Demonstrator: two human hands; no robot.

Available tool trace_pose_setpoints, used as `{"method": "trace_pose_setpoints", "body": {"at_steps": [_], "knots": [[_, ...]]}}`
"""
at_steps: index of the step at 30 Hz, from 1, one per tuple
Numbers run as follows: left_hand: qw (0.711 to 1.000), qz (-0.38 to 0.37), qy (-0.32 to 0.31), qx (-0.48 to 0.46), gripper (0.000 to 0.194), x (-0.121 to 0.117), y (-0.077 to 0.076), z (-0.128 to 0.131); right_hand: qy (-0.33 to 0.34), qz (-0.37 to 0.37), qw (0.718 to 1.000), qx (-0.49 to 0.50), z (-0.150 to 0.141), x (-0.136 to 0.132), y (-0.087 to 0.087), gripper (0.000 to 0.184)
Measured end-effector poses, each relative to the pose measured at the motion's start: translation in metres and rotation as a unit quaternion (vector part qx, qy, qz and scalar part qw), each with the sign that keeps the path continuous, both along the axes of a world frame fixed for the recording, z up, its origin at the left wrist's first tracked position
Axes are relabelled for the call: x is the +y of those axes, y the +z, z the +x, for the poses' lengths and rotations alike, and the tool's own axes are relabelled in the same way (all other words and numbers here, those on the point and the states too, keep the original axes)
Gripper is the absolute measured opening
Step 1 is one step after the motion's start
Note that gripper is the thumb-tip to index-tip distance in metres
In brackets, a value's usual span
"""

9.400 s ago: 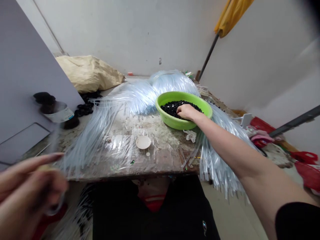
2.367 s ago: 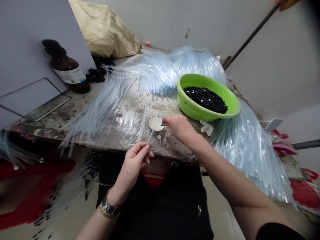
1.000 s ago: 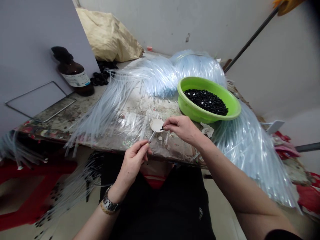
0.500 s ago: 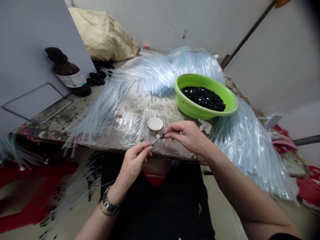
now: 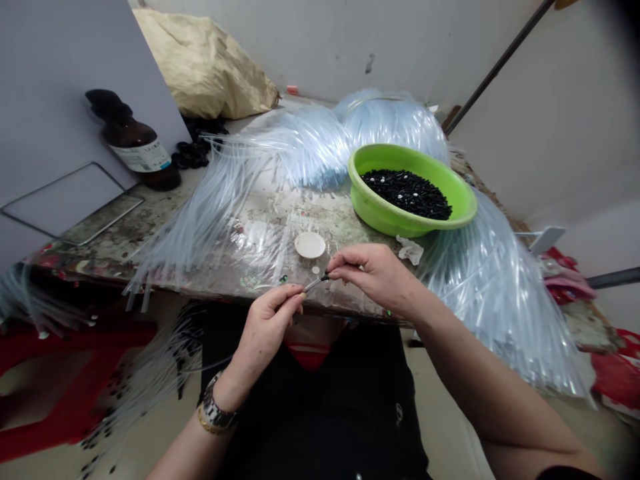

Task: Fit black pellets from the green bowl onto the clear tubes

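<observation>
My left hand pinches a clear plastic tube close to its end, in front of the table edge. A small black plug is between the fingertips of my right hand, meeting the tube's tip; how far it sits in the tube is too small to tell. Just beyond the fingers lies a shallow white dish, with a small white disc in front of it. The green basin to the right holds a heap of small black pieces.
Bundles of clear tubing lie at the left, back and right of the table. A brown bottle and wire frame stand left. A red stool and tubes with black ends are below.
Earlier my right hand was in the basin. It came to the dish with a black plug, then moved toward me to the tube tip. The tube and plug now meet.
</observation>
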State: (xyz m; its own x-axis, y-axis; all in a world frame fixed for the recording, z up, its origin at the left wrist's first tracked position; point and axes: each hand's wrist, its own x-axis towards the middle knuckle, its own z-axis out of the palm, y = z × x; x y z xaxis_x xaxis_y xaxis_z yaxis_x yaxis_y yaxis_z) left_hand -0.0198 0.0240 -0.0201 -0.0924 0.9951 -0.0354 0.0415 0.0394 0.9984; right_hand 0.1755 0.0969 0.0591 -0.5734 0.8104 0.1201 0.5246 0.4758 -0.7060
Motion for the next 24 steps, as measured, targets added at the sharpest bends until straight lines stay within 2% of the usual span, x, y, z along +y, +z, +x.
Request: {"method": "trace_pose_setpoints", "body": {"at_steps": [16, 24], "knots": [[1.000, 0.016, -0.008, 0.005, 0.014, -0.0017, -0.0036, -0.0004, -0.014, -0.014, 1.000, 0.000, 0.0005, -0.0004, -0.0045, 0.009], [0.999, 0.011, -0.037, 0.009, 0.016, -0.0043, -0.0009, 0.0009, -0.014, -0.030, 0.999, 0.015, 0.0009, -0.0036, -0.0056, 0.009]]}}
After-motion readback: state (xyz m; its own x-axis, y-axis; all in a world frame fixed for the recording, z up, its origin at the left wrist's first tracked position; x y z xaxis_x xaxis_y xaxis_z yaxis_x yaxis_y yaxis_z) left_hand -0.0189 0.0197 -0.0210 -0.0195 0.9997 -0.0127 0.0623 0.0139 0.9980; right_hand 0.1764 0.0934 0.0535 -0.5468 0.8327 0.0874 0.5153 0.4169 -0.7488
